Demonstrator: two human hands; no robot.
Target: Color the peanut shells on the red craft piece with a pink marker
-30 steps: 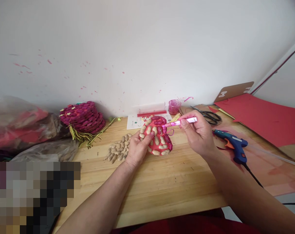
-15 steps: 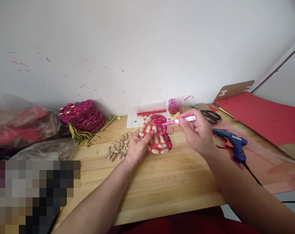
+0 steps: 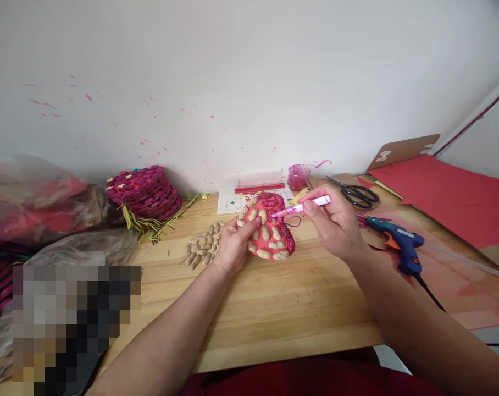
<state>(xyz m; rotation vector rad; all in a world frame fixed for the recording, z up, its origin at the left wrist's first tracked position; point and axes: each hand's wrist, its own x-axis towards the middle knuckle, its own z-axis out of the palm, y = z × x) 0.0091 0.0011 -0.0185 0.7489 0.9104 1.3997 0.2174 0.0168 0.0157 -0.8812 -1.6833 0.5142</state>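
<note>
My left hand [image 3: 236, 245] grips the left edge of a red card piece [image 3: 266, 233] covered with glued-on peanuts, its thumb on top. Peanuts along the upper and right side are painted purple-pink; the others are bare tan. In a pinch, my right hand [image 3: 334, 220] holds a white-handled paintbrush [image 3: 315, 203], its pink-stained tip touching the card piece among the peanuts near the painted side. A thin purple loop [image 3: 293, 221] sticks out from the card's right edge. Loose peanuts [image 3: 200, 247] lie on the table just left of my left hand.
A cup of pink paint [image 3: 299, 177] stands by the wall. To the right are black scissors [image 3: 359, 195], a blue glue gun [image 3: 406, 245] with its cord, and red card sheets [image 3: 447, 192]. A stack of painted peanut pieces [image 3: 146, 192] and plastic bags [image 3: 39, 198] lie left.
The brush tip has moved slightly left and down over the card piece. The whole view has shifted a little; both hands keep their hold.
</note>
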